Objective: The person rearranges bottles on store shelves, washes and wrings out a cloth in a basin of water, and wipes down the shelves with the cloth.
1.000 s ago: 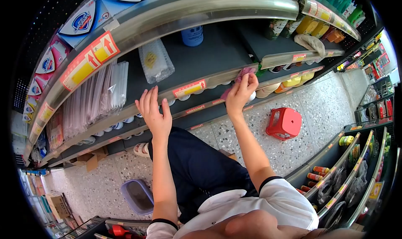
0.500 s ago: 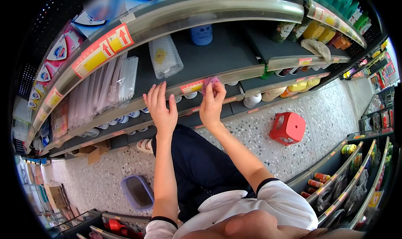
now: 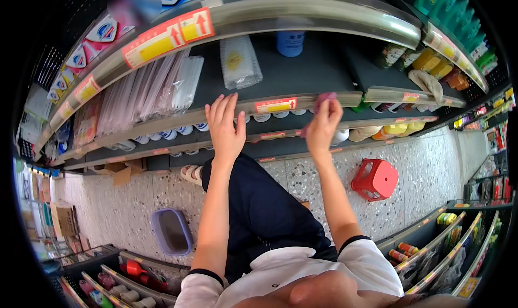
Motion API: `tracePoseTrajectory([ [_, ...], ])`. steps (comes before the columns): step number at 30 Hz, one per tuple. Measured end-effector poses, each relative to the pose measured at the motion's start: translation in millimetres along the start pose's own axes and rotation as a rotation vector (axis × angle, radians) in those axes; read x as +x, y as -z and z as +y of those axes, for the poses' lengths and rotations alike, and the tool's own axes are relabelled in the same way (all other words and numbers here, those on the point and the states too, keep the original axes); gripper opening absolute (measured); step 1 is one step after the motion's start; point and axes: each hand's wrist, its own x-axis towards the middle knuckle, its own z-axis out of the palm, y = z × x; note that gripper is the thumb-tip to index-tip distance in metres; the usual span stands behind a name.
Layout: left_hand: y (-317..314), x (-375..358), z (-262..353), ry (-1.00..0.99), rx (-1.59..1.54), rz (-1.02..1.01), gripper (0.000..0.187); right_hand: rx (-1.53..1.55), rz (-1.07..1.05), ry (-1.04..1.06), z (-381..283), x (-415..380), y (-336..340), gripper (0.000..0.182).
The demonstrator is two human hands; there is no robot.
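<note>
Shop shelf rail (image 3: 302, 104): right hand (image 3: 322, 127) pinches pink cloth (image 3: 324, 98) against it; left hand (image 3: 225, 125) flat, fingers together.

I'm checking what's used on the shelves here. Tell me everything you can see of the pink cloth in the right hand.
The pink cloth is small, soft-looking and crumpled, pinkish-purple, bunched rather than spread flat. Only its top shows above the fingers of the right hand, which holds it pressed against the clear front rail of the shelf, just right of a red and yellow price tag. Its weave and full size cannot be made out.
</note>
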Motion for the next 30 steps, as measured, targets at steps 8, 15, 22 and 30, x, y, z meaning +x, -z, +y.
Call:
tracePoseTrajectory([
  [8, 1.7, 0.3, -2.6, 0.024, -0.044, 0.018, 0.042, -0.074, -0.018, -0.067, 7.7, 6.4, 9.6, 0.046],
  [15, 3.5, -0.5, -5.3, 0.046, -0.072, 0.009, 0.042, -0.075, -0.07, 0.002, -8.3, -1.9, -2.7, 0.043],
  [22, 2.1, -0.3, -6.5, 0.046, -0.094, 0.01, 0.043, -0.033, -0.125, 0.034, -37.0, -11.9, -22.5, 0.045],
  [30, 1.6, 1.2, -9.5, 0.019, -0.082, 0.014, 0.041, -0.014, -0.123, 0.197, -75.0, -9.7, -39.6, 0.041],
])
